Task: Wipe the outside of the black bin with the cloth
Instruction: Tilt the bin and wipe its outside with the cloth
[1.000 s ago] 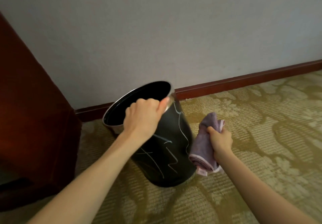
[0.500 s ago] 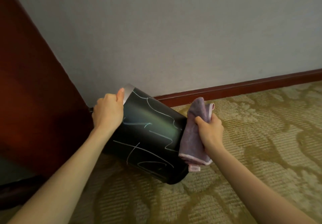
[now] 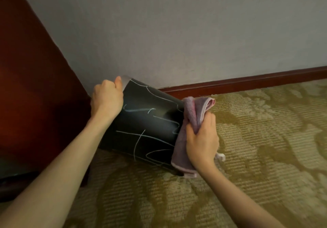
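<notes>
The black bin [image 3: 146, 126], marked with pale scribbled lines, is tipped far over to the left, its silver rim pointing at the cabinet and its base toward the right. My left hand [image 3: 107, 98] grips the rim at the upper left. My right hand [image 3: 201, 139] holds a bunched purple cloth [image 3: 187, 135] pressed against the bin's base end. The bin's opening is hidden from view.
A dark red wooden cabinet [image 3: 35, 94] stands close on the left, right by the bin's rim. A pale wall [image 3: 177, 32] with a dark red skirting board [image 3: 247, 83] runs behind. Patterned beige carpet [image 3: 265, 157] spreads to the right and front.
The bin has gone from nearly upright to tipped over leftward, rim toward the cabinet. My right hand has brought the cloth from beside the bin onto its base end.
</notes>
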### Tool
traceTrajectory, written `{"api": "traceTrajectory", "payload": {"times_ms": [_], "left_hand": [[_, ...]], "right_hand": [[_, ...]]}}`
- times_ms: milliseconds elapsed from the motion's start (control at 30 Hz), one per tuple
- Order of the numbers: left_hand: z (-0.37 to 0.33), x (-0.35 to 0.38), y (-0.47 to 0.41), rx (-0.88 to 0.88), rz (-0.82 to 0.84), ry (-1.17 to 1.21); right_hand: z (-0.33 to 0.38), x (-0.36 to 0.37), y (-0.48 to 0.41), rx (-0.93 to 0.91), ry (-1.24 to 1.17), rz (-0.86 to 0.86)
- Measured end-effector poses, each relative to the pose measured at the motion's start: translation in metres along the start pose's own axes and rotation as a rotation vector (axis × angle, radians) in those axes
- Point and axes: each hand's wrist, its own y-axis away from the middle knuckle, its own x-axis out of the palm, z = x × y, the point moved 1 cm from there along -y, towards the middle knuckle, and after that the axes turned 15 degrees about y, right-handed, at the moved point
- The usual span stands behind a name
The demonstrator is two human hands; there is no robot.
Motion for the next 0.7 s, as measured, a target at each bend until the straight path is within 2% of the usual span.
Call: {"api": "traceTrajectory", "payload": {"times_ms": [133, 233, 367, 533, 600, 700], "left_hand": [[0.012, -0.003, 0.0, -0.026, -0.015, 0.001], [0.018, -0.007, 0.002, -0.033, -0.014, 0.011], [0.015, -0.013, 0.01, 0.033, 0.013, 0.021], [0.002, -0.024, 0.018, 0.219, 0.216, 0.117], [-0.001, -0.023, 0.018, 0.231, 0.252, 0.117], [-0.001, -0.018, 0.017, 0.145, 0.16, 0.09]], "right_hand": [[0.003, 0.004, -0.019, -0.071, 0.034, -0.012], [0.003, 0.007, -0.042, -0.058, 0.073, 0.022], [0.0, 0.016, -0.084, 0.025, 0.127, 0.195], [-0.013, 0.031, -0.125, 0.154, 0.199, 0.418], [-0.016, 0.033, -0.13, 0.177, 0.185, 0.428], [-0.014, 0.032, -0.123, 0.176, 0.171, 0.373]]}}
